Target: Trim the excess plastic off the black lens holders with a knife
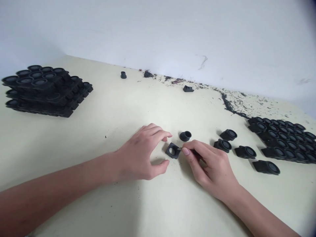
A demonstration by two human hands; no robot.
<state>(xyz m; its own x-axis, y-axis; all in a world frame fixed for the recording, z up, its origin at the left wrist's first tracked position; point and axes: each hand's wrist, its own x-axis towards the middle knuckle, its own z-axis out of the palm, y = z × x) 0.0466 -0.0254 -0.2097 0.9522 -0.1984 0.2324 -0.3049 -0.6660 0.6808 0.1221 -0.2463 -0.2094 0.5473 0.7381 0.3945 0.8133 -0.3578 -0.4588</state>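
Observation:
A square black moulded part [172,150] with a pale round insert in its opening lies on the cream tabletop [98,138], between my hands. My left hand [140,153] curves around it from the left, with fingertips just beside the part and no visible grip. My right hand [209,164] pinches a thin dark tool [189,151], whose tip reaches the part's opening. Just above the part stands a black cup-shaped piece [185,135], touched by neither hand.
Several loose black parts [237,144] lie to the right, beside a large block of joined black parts [278,140]. Stacked black trays of parts [41,92] stand at the left. Black shavings [234,105] litter the table along the white wall [158,29].

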